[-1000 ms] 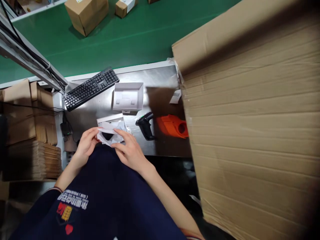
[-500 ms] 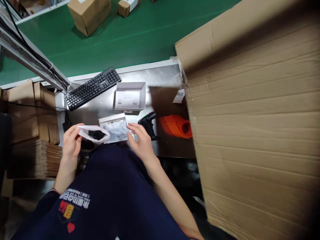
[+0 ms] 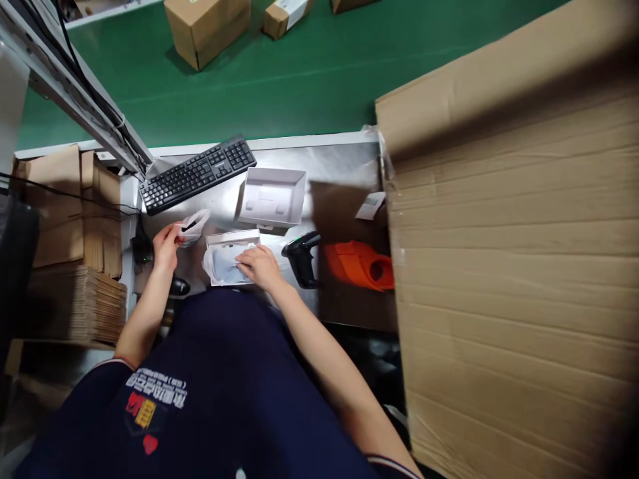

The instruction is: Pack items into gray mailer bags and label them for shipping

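My left hand (image 3: 166, 246) is closed on a loop-shaped, translucent white wrapper (image 3: 194, 227), held above the bench left of a small white box (image 3: 233, 235). Inside that open box lies a pale, plastic-wrapped item (image 3: 224, 263), its kind hidden by the wrapping. My right hand (image 3: 260, 267) reaches over the box's right side, fingers stretched out and touching the wrapped item. Just behind stands an open white box part (image 3: 301, 199) with nothing inside but its inner flaps. A black handheld barcode scanner (image 3: 301, 261) lies right of my right hand.
A black keyboard (image 3: 200, 174) lies at the back left of the metal bench (image 3: 329, 159). Beyond it, a green conveyor (image 3: 299, 86) carries cardboard boxes (image 3: 207, 30). Large cardboard (image 3: 509, 266) blocks the right side, beside an orange object (image 3: 359, 265). Flattened cartons (image 3: 100, 306) are stacked left.
My left hand has carried the white wrapper up and away from the box. My right hand has moved from the box's edge onto the wrapped item. The camera view has shifted slightly.
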Motion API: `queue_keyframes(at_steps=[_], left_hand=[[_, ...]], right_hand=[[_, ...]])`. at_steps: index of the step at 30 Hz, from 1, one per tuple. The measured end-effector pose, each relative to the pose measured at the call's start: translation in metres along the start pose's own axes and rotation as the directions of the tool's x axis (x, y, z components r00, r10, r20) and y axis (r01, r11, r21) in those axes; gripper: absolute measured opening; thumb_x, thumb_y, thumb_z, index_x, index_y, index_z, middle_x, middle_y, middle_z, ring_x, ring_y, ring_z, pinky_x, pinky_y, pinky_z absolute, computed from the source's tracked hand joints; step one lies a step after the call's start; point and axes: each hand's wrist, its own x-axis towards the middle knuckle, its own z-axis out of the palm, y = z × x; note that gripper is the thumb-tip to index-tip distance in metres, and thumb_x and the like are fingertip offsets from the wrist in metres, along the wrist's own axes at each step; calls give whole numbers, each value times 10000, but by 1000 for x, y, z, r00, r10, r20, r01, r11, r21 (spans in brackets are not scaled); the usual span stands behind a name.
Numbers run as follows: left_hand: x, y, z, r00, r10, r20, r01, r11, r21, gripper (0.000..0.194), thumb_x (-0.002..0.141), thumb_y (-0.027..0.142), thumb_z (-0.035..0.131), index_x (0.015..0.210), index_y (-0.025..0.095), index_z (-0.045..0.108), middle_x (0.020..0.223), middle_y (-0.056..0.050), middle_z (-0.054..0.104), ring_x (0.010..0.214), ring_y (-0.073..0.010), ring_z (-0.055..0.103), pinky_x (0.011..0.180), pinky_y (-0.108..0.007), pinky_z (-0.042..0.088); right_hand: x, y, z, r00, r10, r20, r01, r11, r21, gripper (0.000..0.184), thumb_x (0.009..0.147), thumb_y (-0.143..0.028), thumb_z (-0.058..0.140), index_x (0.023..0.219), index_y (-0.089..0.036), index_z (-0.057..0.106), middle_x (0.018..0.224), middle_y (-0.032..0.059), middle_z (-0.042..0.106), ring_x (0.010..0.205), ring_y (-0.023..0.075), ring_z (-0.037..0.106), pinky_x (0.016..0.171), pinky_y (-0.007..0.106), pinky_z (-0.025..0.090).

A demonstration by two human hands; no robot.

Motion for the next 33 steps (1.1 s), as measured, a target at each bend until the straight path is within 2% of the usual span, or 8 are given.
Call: queue_keyframes(at_steps=[3,6,8,11,15,19,27,33], left_hand=[[-9,-6,6,983,181,31,-183,962,203,414,825,425,772,1149,171,727,1138,-101,707,958,-193,648,833,-297,544],[-32,-15,8,898,402,180,-435,748,502,676,741,427,860,1335,193,640,1311,-145,619,1235,-295,578,1033,-390,482],[-47,-25,6,906,329,265,-420,633,650,776,691,428,897,1365,184,600,1199,-138,649,1158,-321,614,1007,-417,475],[-58,-42,1,955,55,292,-265,602,753,608,749,316,831,1294,176,601,859,-41,658,850,-269,658,834,-368,474],[-55,-52,1,932,64,357,-282,747,602,406,829,221,673,1222,185,580,770,22,620,724,-189,616,745,-295,438],[-51,-47,5,905,43,422,-250,858,448,414,772,263,729,1156,185,596,717,51,600,668,-148,568,700,-261,420],[-67,-12,17,954,-75,291,56,996,73,411,694,441,838,959,188,651,789,13,616,689,-129,582,639,-251,504],[-68,5,33,938,-209,277,270,941,-204,415,611,318,906,925,181,672,748,38,592,602,-81,541,554,-213,502]], right_hand=[[-5,9,9,993,8,-121,9,991,133,168,981,-254,612,973,-209,774,1027,82,794,1059,253,711,1177,528,373],[-10,11,17,968,40,-246,24,967,252,209,999,-283,566,969,-192,752,1021,97,790,1031,243,723,1183,538,380],[-14,8,18,948,42,-315,51,958,282,232,1018,-289,535,1004,-178,738,1056,112,782,1048,245,719,1170,538,401],[-21,-2,13,925,14,-380,76,972,221,252,1025,-311,542,1138,-158,708,1184,152,742,1144,270,672,1084,500,477],[-29,-16,1,980,-21,-198,17,1000,-22,267,942,-337,681,1157,-179,700,1134,143,704,1059,312,629,911,465,522],[-32,-21,-3,999,43,7,-41,975,-217,96,954,-226,635,942,-171,713,965,126,692,951,307,613,879,458,488],[-39,-21,-13,961,135,-241,-37,927,373,225,1034,-387,483,937,-216,594,879,53,654,835,225,608,797,362,497],[-25,-13,-20,827,410,-384,-161,828,536,210,966,-401,482,881,-226,561,839,49,652,793,218,626,757,358,513]])
